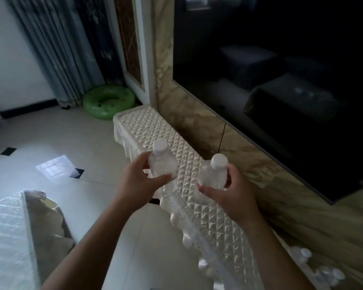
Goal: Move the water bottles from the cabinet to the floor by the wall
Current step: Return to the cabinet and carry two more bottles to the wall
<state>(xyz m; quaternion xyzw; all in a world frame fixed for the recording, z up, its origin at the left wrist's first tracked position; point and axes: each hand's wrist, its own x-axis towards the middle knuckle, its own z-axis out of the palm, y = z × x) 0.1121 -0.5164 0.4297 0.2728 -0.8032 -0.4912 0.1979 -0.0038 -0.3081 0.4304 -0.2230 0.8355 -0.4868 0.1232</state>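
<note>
I hold two clear water bottles with white caps above a low cabinet (147,126) covered by a quilted white cloth. My left hand (138,185) grips the left bottle (162,164) around its body, over the cabinet's front edge. My right hand (233,195) grips the right bottle (215,174) from the right side, over the cabinet top. Both bottles are upright. Several more capped bottles (323,271) stand on the cabinet at the lower right, near the wall.
A large dark TV screen (281,80) hangs on the marble wall (189,114) behind the cabinet. A green inflatable ring (108,101) lies on the tiled floor (71,139) by the curtains. A cloth-covered table (8,237) stands at lower left.
</note>
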